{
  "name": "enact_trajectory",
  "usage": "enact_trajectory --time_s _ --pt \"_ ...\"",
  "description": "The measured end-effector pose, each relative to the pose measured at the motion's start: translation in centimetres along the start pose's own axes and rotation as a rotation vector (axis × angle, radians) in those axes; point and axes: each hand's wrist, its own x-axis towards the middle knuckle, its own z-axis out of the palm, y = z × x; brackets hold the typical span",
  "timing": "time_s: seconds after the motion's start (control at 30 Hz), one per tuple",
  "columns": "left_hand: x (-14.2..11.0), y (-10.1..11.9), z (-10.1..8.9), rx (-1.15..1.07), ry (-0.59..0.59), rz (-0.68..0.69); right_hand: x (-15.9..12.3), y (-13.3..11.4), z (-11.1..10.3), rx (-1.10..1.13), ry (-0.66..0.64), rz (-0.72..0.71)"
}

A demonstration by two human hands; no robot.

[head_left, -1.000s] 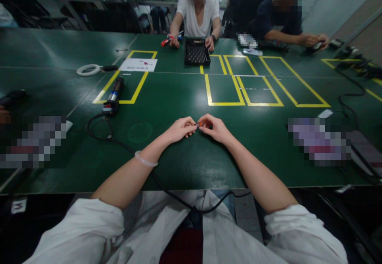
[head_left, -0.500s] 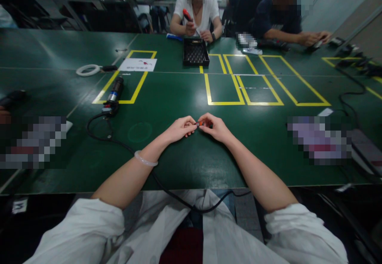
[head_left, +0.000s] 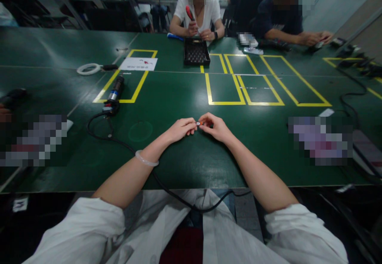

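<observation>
Raised since the first frame: one red-handled tool [head_left: 190, 14], now slanting upward in a person's hand [head_left: 192, 28] behind the black tray [head_left: 196, 60]. Left hand [head_left: 182, 129] and right hand [head_left: 216, 128]: fingers pinching one small orange-and-silver part [head_left: 199, 124], between them above the green surface [head_left: 193, 160]. Corded cylindrical tool [head_left: 115, 90]: lying across a yellow tape outline [head_left: 139, 87].

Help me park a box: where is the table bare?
The table is bare between the left yellow frame and middle yellow frames, and just right of the right hand. Crowded: around the corded tool and black tray.
</observation>
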Motion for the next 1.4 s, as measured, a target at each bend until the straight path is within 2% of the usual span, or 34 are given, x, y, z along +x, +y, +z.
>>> enact_trajectory --time_s 0.43,0.8,1.17,1.4 --pt "0.0 0.1 -0.1 0.028 0.018 -0.035 0.0 -0.2 -0.1 -0.062 -0.004 0.0" --pt "0.4 0.0 0.0 0.035 0.019 -0.048 0.1 1.5 0.7 0.218 0.039 0.094" --pt "0.7 -0.1 0.0 0.018 0.03 -0.072 0.4 1.5 1.0 0.268 0.07 0.124" --pt "0.6 0.0 0.0 0.028 0.012 -0.062 0.3 1.5 0.6 0.297 0.02 0.16"
